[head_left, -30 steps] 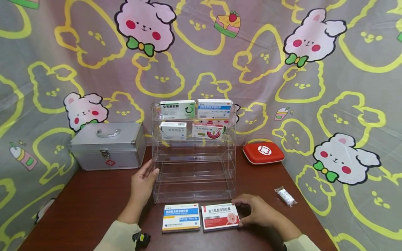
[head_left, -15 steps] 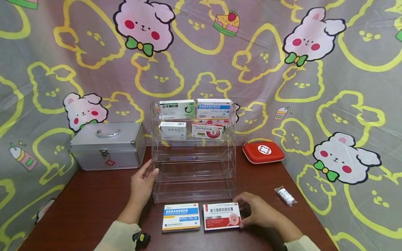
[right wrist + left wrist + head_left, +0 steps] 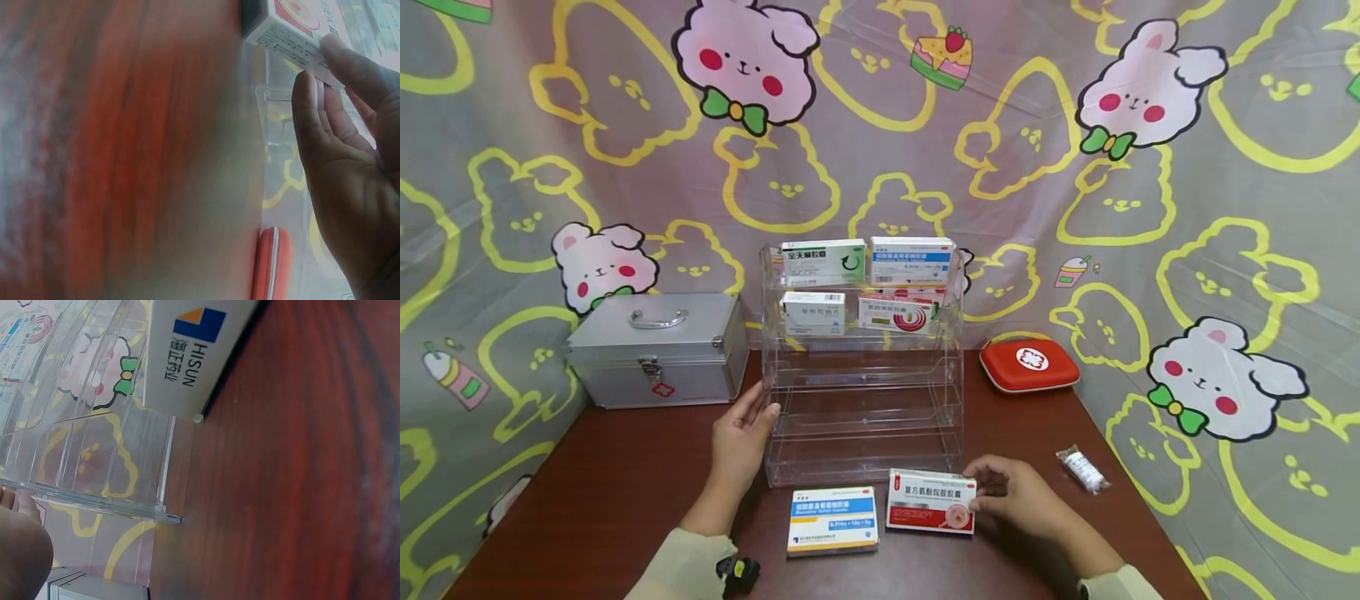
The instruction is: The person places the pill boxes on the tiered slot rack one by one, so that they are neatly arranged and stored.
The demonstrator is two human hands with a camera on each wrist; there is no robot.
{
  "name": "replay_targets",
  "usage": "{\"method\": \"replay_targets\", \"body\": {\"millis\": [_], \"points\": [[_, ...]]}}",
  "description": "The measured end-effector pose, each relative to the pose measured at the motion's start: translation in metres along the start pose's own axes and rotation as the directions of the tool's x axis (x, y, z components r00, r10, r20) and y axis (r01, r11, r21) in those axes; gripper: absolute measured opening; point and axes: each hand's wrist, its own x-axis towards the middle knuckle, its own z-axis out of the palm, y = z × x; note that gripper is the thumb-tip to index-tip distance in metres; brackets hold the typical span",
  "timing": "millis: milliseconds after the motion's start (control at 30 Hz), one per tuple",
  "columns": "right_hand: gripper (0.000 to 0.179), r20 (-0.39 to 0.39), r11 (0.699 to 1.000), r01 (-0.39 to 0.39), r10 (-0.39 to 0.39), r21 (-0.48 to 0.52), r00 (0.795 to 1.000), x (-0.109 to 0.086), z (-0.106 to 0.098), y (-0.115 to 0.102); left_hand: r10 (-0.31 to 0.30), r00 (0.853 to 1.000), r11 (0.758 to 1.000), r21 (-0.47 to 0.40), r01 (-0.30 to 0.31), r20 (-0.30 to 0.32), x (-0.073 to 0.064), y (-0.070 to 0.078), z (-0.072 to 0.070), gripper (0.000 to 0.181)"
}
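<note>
My right hand pinches the right end of a red-and-white medicine box, thumb on its front and fingers behind. The box is tipped up, its printed front facing me, before the clear acrylic display rack. In the right wrist view, the box's end panel shows beside the thumb. My left hand holds the rack's left side edge, thumb in front; most of its fingers are hidden in the left wrist view. A blue-and-white medicine box lies flat between my hands.
Two medicine boxes, one green-and-white, stand on the rack's top tier, and two on the tier below. A silver case stands left on the table. At right are a red zip case and a small wrapped roll.
The red-and-white box, flat on the table a second ago, has been tilted up and moved slightly toward the rack by my right hand. My left hand stays in place.
</note>
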Motion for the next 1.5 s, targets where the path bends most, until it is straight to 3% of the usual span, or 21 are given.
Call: {"method": "replay_targets", "body": {"millis": [400,567,700,933,1267,1500], "points": [[0.023,-0.030,1.000,-0.010,0.011,0.027,1.000,0.001,-0.003,0.003,-0.006,1.000,1.000,0.000,0.006,0.007,-0.001,0.003,0.002,0.053],[0.026,-0.069,0.996,0.017,-0.011,0.093,0.998,0.007,-0.003,-0.012,-0.009,1.000,1.000,0.017,0.009,0.012,-0.001,0.002,0.002,0.053],[0.027,-0.145,0.990,0.056,-0.037,0.126,0.989,0.019,-0.006,-0.033,-0.004,1.000,0.999,0.034,0.004,0.015,-0.002,0.002,0.001,0.053],[0.027,-0.303,0.981,0.153,-0.112,0.116,0.947,0.056,-0.015,-0.079,0.008,1.000,1.000,0.024,-0.008,0.002,-0.002,-0.001,0.000,0.052],[0.029,-0.516,0.977,0.184,-0.103,0.109,0.850,0.122,-0.013,-0.137,0.014,1.000,1.000,-0.010,-0.014,-0.013,0.000,-0.003,0.000,0.052],[0.027,-0.532,0.985,0.169,-0.133,0.020,0.836,0.157,0.000,-0.151,-0.011,1.000,1.000,-0.012,0.011,-0.011,0.000,-0.003,0.000,0.052]]}}
